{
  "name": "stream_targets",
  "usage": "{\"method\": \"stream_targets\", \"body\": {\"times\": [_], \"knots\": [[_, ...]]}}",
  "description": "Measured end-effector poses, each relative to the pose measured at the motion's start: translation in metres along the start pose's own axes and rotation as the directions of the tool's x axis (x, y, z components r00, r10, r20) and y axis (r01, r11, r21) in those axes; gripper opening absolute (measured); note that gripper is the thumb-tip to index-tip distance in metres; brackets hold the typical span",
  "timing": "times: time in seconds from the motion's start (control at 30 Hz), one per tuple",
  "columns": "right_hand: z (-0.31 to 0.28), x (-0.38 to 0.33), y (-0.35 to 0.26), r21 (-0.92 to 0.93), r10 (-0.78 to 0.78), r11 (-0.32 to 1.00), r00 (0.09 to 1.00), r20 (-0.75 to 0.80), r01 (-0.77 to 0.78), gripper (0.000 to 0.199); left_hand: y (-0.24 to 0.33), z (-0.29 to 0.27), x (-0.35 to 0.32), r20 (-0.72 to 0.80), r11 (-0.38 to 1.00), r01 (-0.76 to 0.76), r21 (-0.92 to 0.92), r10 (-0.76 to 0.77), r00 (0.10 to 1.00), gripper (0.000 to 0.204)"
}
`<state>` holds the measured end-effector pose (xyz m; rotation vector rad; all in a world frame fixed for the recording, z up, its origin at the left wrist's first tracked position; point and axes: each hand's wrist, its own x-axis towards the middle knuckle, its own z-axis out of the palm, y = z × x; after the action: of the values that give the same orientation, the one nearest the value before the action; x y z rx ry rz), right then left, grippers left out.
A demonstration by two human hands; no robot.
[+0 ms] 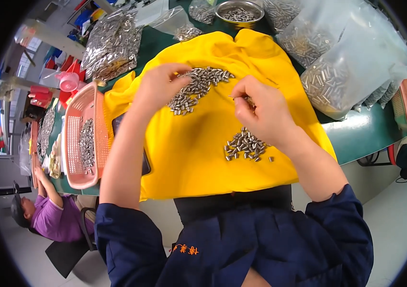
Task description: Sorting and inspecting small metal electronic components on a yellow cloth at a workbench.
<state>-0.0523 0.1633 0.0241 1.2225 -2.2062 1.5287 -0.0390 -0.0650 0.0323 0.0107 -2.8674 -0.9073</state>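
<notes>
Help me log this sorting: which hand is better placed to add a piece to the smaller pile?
Probably the right hand: it pinches small metal pieces just above the smaller pile, while the left hand rests on the larger pile.

Upper pile of small metal pins [198, 86]: short silvery cylinders, loosely heaped on the yellow cloth [189, 153], toward its far edge, stretched in a slanting band. Left hand [158, 86] rests on the pile's left end, fingers curled over it.

Lower pile of pins [245, 146]: smaller, scattered cluster near the cloth's right edge, closer to its near edge; a stray pin lies just beside it.

Right hand [261, 110] pinches a few pins between fingertips, above the lower pile.
</notes>
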Motion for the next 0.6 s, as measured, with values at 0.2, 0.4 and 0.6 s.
{"method": "stream_targets", "body": {"times": [0.2, 0.4, 0.6], "knots": [[0.008, -0.001, 0.001, -0.002, 0.041, 0.999, 0.997, 0.063, -0.041, 0.009, -0.002, 0.033, -0.028, -0.041, 0.969, -0.164, 0.183, 0.174, 0.984, 0.025], [0.008, 0.0, 0.005, -0.012, 0.051, 0.999, 0.997, 0.049, -0.051, 0.009, 0.012, 0.035, -0.03, 0.014, 0.962, -0.123, 0.245, 0.124, 0.992, 0.017], [0.009, -0.001, 0.013, -0.004, 0.115, 0.993, 0.99, 0.087, -0.115, 0.008, 0.013, 0.037, -0.029, 0.029, 0.942, -0.151, 0.299, 0.149, 0.988, 0.013]]}}
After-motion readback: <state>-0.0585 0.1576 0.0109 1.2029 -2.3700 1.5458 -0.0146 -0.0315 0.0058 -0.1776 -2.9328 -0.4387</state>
